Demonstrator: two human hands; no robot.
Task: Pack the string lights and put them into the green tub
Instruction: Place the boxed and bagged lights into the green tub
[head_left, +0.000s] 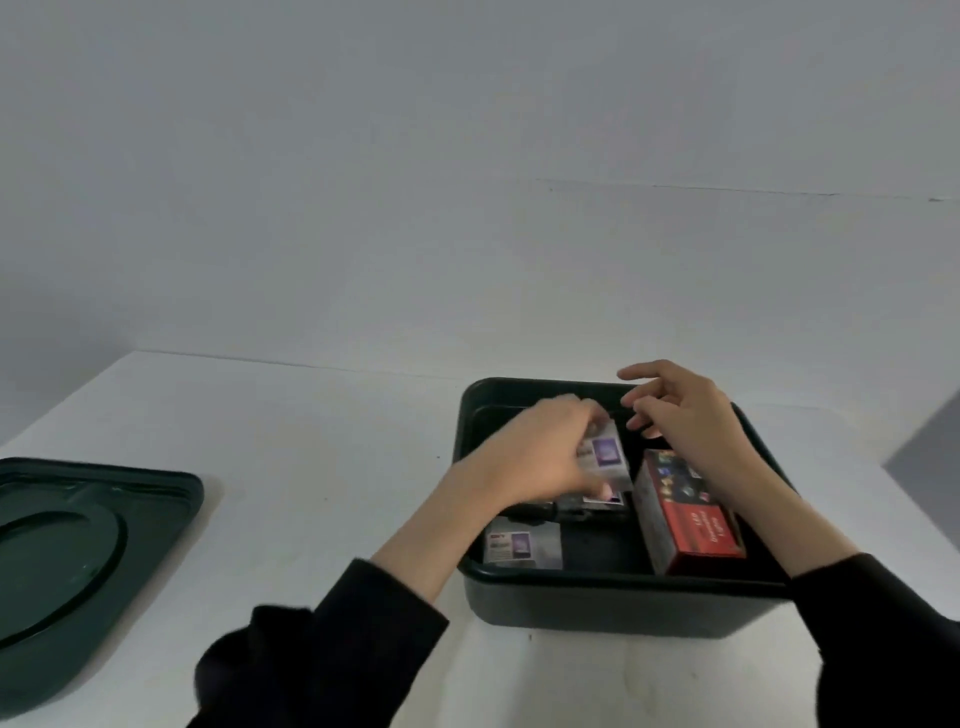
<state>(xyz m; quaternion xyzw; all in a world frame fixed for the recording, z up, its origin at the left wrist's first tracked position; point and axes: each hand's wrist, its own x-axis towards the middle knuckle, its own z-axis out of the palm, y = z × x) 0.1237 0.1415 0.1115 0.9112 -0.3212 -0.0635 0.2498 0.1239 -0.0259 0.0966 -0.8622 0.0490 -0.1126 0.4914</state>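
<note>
The dark green tub (597, 603) stands on the white table, right of centre. Inside it, my left hand (535, 452) grips a white and purple string-light box (605, 457), tilted, near the tub's middle. A second white box (522, 545) lies flat at the tub's near left corner. A red string-light box (685, 514) lies along the right side. My right hand (675, 410) hovers over the tub's far right part with fingers spread and nothing in it. A dark item lies under the held box, unclear.
The tub's dark green lid (78, 561) lies flat on the table at the far left. The white table (322, 441) ends at a grey wall behind the tub. Black sleeves cover both forearms near the bottom edge.
</note>
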